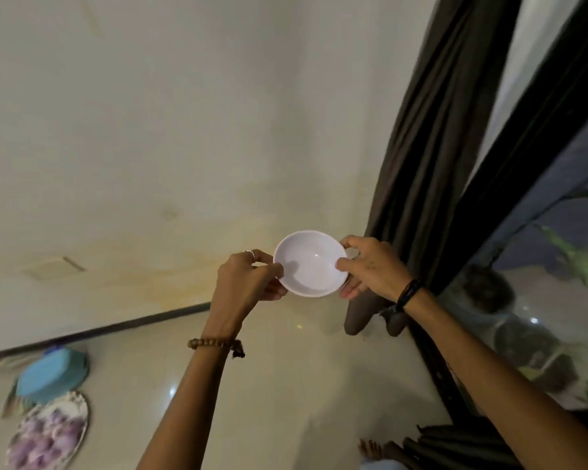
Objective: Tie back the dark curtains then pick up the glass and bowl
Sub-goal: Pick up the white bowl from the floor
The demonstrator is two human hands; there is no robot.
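- At the centre of the head view, a small white bowl (pixel 310 263) is held up in the air by both hands, its open side facing the camera and its inside bare.
- The left hand (pixel 248 283) pinches the bowl's left rim, thumb on the inner edge and curled fingers behind; a ring shows on one finger and a beaded bracelet (pixel 214 344) circles the wrist.
- The right hand (pixel 370 266) grips the right rim, thumb on the inside and fingers under the outer wall; a dark wristband (pixel 408 294) sits at the wrist.
- In the upper right of the frame, the dark curtain (pixel 431 147) hangs gathered into a narrow column beside a black window frame (pixel 510 184); its lower end reaches the floor just behind the right hand.
- At the right edge, the window pane (pixel 540 300) shows blurred green leaves and dark shapes.
- In the lower left, a patterned plate (pixel 78 407) holding purple pieces lies on the glossy pale floor (pixel 286 385), just beside a blue container (pixel 53 374).
- The upper left is filled by a cream wall (pixel 150 130), met at the floor by a dark skirting line.
- The glass cannot be made out.
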